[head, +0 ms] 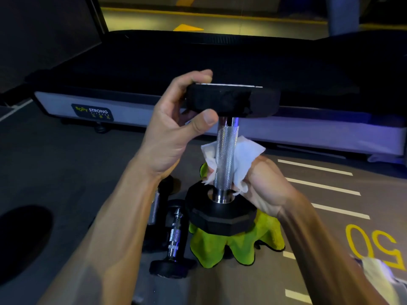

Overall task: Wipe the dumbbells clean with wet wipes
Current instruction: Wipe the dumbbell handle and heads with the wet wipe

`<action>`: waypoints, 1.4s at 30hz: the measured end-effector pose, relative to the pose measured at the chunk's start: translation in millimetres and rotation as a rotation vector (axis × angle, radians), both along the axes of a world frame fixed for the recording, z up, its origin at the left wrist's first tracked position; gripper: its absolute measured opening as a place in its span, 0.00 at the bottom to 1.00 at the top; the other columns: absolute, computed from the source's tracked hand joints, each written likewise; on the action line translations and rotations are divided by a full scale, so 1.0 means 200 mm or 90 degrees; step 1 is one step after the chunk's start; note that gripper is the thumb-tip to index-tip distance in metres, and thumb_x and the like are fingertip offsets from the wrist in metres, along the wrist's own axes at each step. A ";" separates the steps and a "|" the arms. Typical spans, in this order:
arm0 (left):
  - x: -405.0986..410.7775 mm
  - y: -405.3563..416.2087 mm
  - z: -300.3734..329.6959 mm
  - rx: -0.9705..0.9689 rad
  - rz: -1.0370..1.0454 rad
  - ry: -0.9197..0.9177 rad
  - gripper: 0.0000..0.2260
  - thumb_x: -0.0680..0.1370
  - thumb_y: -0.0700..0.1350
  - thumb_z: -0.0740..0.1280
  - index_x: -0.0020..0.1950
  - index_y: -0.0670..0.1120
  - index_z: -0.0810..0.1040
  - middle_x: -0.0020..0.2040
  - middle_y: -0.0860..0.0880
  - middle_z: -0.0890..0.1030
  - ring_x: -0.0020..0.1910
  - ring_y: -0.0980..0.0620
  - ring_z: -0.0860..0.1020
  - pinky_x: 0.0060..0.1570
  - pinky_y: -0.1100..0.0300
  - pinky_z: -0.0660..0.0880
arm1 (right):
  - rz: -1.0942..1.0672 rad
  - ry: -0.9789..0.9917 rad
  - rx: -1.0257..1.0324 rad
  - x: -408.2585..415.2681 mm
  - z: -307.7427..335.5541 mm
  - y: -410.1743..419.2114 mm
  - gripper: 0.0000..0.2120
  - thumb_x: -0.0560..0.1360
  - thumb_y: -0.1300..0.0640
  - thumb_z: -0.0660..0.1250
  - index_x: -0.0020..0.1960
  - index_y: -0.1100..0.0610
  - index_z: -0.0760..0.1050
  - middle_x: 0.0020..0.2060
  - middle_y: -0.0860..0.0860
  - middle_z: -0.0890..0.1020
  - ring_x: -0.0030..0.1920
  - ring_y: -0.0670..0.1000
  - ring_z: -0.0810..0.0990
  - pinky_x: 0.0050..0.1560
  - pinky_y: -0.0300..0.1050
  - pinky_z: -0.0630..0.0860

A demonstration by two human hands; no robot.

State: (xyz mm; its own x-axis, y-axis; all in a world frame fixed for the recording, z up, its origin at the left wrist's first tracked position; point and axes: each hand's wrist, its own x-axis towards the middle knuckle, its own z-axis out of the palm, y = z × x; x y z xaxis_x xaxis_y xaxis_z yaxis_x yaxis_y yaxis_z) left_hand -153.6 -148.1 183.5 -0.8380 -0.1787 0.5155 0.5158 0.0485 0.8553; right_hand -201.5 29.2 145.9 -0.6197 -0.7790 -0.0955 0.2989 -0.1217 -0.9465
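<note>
A black dumbbell [226,146] with a knurled chrome handle stands upright on a lime-green cloth [237,245] on the floor. My left hand [174,126] grips its upper black head, thumb under it and fingers over the top. My right hand [264,186] holds a white wet wipe [244,157] wrapped around the back of the handle, just above the lower head. The fingers behind the wipe are hidden.
Two more dumbbells [174,236] lie on the floor left of the green cloth. A treadmill [154,106] with a grey frame stands across the far side. Another white wipe [378,276] lies at the right edge. The grey floor carries white lines and yellow digits.
</note>
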 end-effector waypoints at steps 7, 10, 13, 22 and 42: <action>-0.02 -0.01 -0.02 0.015 -0.003 -0.005 0.24 0.74 0.55 0.77 0.67 0.52 0.74 0.75 0.47 0.73 0.72 0.49 0.73 0.74 0.42 0.70 | -0.215 0.079 0.066 0.09 0.02 -0.04 0.19 0.88 0.56 0.58 0.44 0.55 0.83 0.34 0.54 0.85 0.32 0.47 0.82 0.35 0.39 0.76; -0.02 0.01 0.00 0.003 -0.006 -0.011 0.25 0.75 0.54 0.76 0.68 0.50 0.73 0.74 0.46 0.73 0.69 0.51 0.75 0.69 0.48 0.74 | -0.243 0.194 0.082 0.07 0.04 -0.08 0.18 0.84 0.42 0.59 0.59 0.54 0.80 0.50 0.58 0.86 0.51 0.51 0.86 0.53 0.47 0.82; -0.02 0.02 0.02 -0.002 0.013 -0.014 0.24 0.75 0.51 0.76 0.67 0.48 0.73 0.70 0.47 0.74 0.64 0.57 0.77 0.62 0.59 0.75 | -0.259 0.362 0.190 0.07 0.08 -0.07 0.15 0.86 0.43 0.57 0.60 0.52 0.75 0.50 0.48 0.84 0.51 0.43 0.83 0.52 0.38 0.76; -0.01 0.04 0.00 0.011 0.085 -0.018 0.20 0.76 0.47 0.75 0.66 0.49 0.75 0.59 0.62 0.80 0.58 0.61 0.79 0.59 0.61 0.76 | -0.175 0.525 0.471 0.12 0.18 0.00 0.14 0.85 0.41 0.58 0.50 0.50 0.67 0.41 0.47 0.79 0.42 0.50 0.78 0.39 0.45 0.71; 0.00 0.02 0.01 0.033 0.052 -0.022 0.24 0.73 0.57 0.77 0.65 0.53 0.76 0.72 0.51 0.75 0.69 0.53 0.76 0.69 0.48 0.75 | -0.291 -0.059 -0.009 0.00 0.06 -0.14 0.18 0.84 0.53 0.61 0.62 0.65 0.81 0.58 0.64 0.86 0.63 0.63 0.83 0.71 0.61 0.75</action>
